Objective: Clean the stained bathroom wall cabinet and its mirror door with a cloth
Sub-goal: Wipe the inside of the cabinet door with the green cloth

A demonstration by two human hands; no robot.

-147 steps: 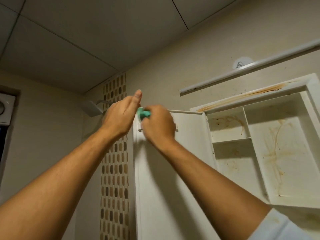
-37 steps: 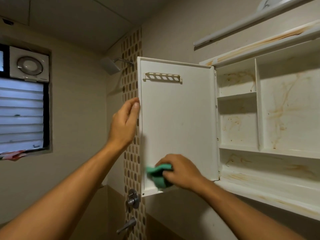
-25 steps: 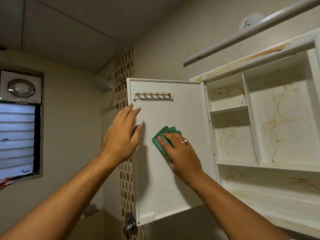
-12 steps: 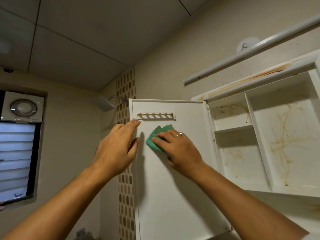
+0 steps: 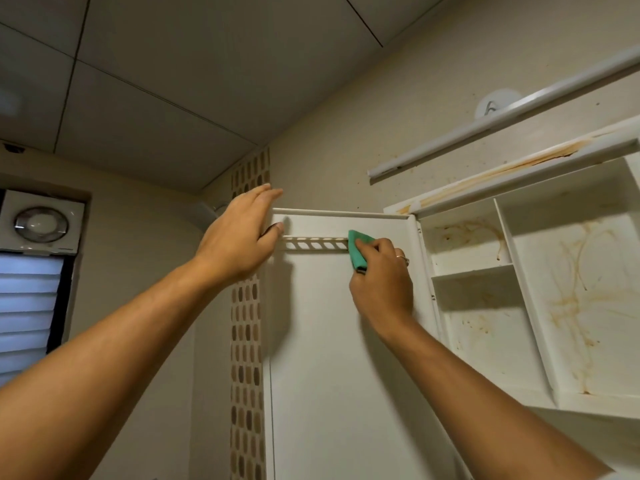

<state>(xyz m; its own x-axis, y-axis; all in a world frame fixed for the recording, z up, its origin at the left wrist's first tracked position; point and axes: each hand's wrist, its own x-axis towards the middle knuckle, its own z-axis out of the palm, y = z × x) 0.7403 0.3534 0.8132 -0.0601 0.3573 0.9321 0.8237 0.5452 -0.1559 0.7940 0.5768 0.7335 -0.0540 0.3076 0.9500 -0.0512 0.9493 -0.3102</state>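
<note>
White cabinet (image 5: 530, 323): wall-fixed, rigid, brown-stained inside; would likely bear hard rubbing.
door (image 5: 329, 358): hung open, light, probably apt to swing; best held by its free corner.
left hand (image 5: 239, 237): pinched that top corner, thumb on the face.
right hand (image 5: 381, 285): curled round cloth (image 5: 358, 254).
cloth: green, soft, bunched against rail (image 5: 315, 243).

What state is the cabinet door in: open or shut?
Open. The door stands swung out from the cabinet, baring stained shelves; the left hand holds its top corner.
</note>
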